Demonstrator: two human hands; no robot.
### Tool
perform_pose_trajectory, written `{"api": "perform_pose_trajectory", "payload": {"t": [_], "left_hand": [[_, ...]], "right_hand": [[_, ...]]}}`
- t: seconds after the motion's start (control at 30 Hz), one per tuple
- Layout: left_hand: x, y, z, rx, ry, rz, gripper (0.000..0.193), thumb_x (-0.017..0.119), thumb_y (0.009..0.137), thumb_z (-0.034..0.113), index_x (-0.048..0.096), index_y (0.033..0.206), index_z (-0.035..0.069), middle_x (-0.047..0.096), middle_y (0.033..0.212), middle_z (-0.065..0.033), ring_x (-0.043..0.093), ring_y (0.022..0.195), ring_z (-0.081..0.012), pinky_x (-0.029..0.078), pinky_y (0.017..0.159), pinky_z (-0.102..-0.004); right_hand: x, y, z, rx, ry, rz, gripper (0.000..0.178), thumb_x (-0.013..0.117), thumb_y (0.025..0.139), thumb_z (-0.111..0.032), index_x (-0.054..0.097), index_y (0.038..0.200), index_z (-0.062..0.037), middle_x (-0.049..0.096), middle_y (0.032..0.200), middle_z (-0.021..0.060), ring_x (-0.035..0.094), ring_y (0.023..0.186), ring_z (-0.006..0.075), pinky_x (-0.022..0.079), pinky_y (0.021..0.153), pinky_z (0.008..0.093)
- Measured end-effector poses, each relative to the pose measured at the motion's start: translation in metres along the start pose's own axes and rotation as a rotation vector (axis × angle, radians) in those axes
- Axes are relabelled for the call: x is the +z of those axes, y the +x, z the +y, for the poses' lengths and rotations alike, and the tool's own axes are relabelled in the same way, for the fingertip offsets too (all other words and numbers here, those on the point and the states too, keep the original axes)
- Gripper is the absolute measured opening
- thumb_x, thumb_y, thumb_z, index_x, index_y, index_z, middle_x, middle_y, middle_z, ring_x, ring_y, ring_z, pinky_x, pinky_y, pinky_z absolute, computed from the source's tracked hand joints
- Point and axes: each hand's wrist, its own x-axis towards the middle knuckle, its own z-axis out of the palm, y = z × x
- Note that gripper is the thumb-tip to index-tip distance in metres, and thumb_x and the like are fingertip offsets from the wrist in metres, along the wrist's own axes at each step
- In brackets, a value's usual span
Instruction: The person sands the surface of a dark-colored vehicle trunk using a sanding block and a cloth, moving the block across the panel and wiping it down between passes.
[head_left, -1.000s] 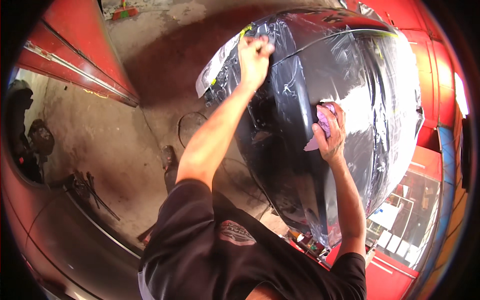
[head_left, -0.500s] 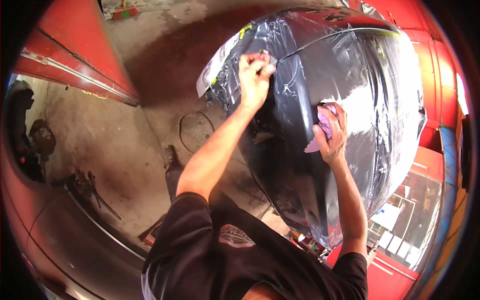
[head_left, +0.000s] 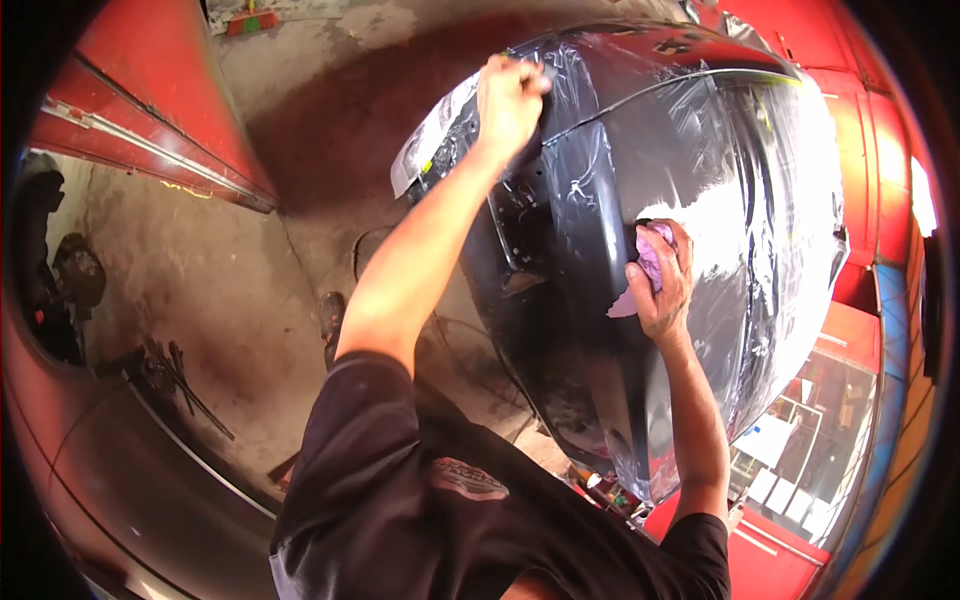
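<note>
A large, dark, glossy car body [head_left: 580, 350] curves through the middle and right. Whitish smears and streaks run over it, and clear plastic film [head_left: 755, 220] lies wrinkled along its right side. My right hand [head_left: 668, 285] rests on its surface, fingers closed around a crumpled lilac cloth [head_left: 650, 258] whose loose corner hangs toward the left. My left hand [head_left: 510, 100] is raised over the far left part, near a seam between panels. Its fingers are closed in a pinch; what they hold, if anything, is blurred and partly hidden.
A red vehicle panel [head_left: 160, 100] stands at the far left and a dark car [head_left: 150, 480] at the near left. White masking paper [head_left: 425, 150] edges the car body's left side. Red cabinets [head_left: 870, 140] line the right. A broom head [head_left: 252, 22] lies on the concrete floor [head_left: 230, 270].
My left hand has moved farther away and slightly left over the far panel, its arm stretching out. My right hand has shifted slightly nearer, still with the lilac cloth.
</note>
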Motion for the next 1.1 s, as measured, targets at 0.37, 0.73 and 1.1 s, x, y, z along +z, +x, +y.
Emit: {"api": "perform_pose_trajectory", "payload": {"t": [0.37,0.73,1.1], "left_hand": [[0.009,-0.03,0.008,0.045,-0.044,0.034,0.013,0.08,0.086,0.0,0.078,0.098,0.001,0.068,0.099,-0.0176,0.068,0.106,-0.0341,0.055,0.091,-0.0445],[-0.001,-0.055,0.025,-0.036,-0.013,-0.003,0.014,0.081,0.088,0.004,0.077,0.101,0.002,0.067,0.111,-0.0158,0.066,0.108,-0.0322,0.055,0.094,-0.0422],[0.005,-0.041,0.029,-0.048,-0.029,0.008,0.011,0.08,0.089,0.01,0.079,0.097,0.003,0.068,0.097,-0.018,0.066,0.106,-0.0358,0.053,0.093,-0.0466]], "right_hand": [[-0.005,0.0,0.001,0.021,-0.03,0.005,0.046,0.071,0.082,-0.017,0.068,0.125,-0.0022,0.059,0.131,0.0241,0.057,0.118,0.0427,0.046,0.103,0.0521],[-0.005,0.0,0.002,0.028,-0.024,-0.006,0.048,0.07,0.079,-0.015,0.067,0.125,-0.0024,0.059,0.13,0.0246,0.056,0.119,0.0432,0.045,0.105,0.0532],[-0.005,-0.002,0.002,0.044,-0.029,-0.002,0.048,0.07,0.078,-0.016,0.067,0.124,-0.0028,0.059,0.129,0.0242,0.057,0.118,0.0427,0.045,0.104,0.0525]]}}
